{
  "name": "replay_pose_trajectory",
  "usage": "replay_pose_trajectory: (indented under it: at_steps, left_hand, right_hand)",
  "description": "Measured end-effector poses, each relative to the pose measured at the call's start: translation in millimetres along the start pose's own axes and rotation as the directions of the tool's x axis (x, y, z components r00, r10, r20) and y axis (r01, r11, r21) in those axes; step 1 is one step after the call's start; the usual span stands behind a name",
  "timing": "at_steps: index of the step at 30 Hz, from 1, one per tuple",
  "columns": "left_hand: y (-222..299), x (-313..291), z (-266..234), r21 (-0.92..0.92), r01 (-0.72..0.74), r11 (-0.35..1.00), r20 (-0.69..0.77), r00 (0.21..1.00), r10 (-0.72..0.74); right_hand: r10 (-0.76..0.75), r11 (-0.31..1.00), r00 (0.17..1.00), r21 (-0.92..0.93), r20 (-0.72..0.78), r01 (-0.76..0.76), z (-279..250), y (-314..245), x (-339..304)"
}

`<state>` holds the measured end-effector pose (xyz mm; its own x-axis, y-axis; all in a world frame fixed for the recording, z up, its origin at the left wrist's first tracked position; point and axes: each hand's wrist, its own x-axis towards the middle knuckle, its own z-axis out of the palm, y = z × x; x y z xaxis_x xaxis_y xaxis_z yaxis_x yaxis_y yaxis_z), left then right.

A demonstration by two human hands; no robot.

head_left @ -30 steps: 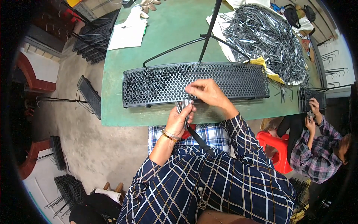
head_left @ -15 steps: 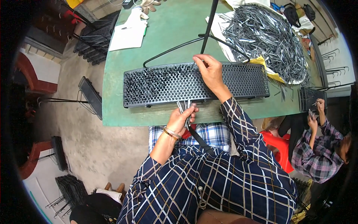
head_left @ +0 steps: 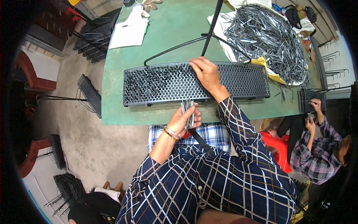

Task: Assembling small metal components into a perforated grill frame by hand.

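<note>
A long black perforated panel (head_left: 238, 80) lies across the table in front of me, with a bent rod frame (head_left: 167, 50) behind it. Thin dark pieces stand in many holes of its left half; the holes on the right look unfilled. My left hand (head_left: 182, 120) is closed round a bundle of thin grey metal strips (head_left: 188, 106) just below the panel's near edge. Over the panel's upper middle, at the border of the filled area, my right hand (head_left: 207, 76) has its fingertips pinched together. Whatever is between those fingertips is too small to make out.
A large heap of similar strips (head_left: 264, 41) lies on a sheet at the table's (head_left: 171, 22) far right. Paper (head_left: 128, 35) with a pen and gloves (head_left: 136, 15) are at the far left. On the right, a co-worker (head_left: 317, 149) handles another panel (head_left: 307, 99), beside a red stool (head_left: 278, 149).
My right hand has moved slightly left and down over the panel. My left hand has shifted a little right with the strips. The co-worker's hands have moved slightly.
</note>
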<state>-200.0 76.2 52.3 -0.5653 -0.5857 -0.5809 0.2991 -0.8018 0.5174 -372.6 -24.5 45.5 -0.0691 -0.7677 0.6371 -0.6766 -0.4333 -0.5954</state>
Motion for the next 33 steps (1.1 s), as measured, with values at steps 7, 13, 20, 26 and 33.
replay_pose_trajectory:
  at_steps: [7, 13, 20, 26, 33]
  left_hand:
    - [0, 4, -8, -0.003, -0.091, 0.996, 0.036, 0.995, 0.091]
    - [4, 4, -1, -0.009, -0.205, 0.979, 0.072, 0.976, 0.205]
    - [0, 4, 1, 0.04, -0.216, 0.976, 0.052, 0.976, 0.214]
    - [-5, 9, -8, 0.017, -0.148, 0.989, 0.005, 0.989, 0.148]
    - [-2, 9, -11, 0.013, -0.104, 0.994, -0.01, 0.995, 0.104]
  right_hand:
    - [0.026, 0.999, 0.999, -0.039, -0.046, -0.028, -10, -17, -2]
    - [0.446, 0.647, 0.648, 0.277, 0.618, -0.71, -36, -47, -28]
    - [0.506, 0.593, 0.684, 0.363, 0.526, -0.719, -37, -41, -35]
    - [0.402, 0.894, 0.916, 0.217, -0.001, -0.392, -32, -9, -11]
    - [0.559, 0.782, 0.829, 0.327, 0.004, -0.53, -29, -1, 3]
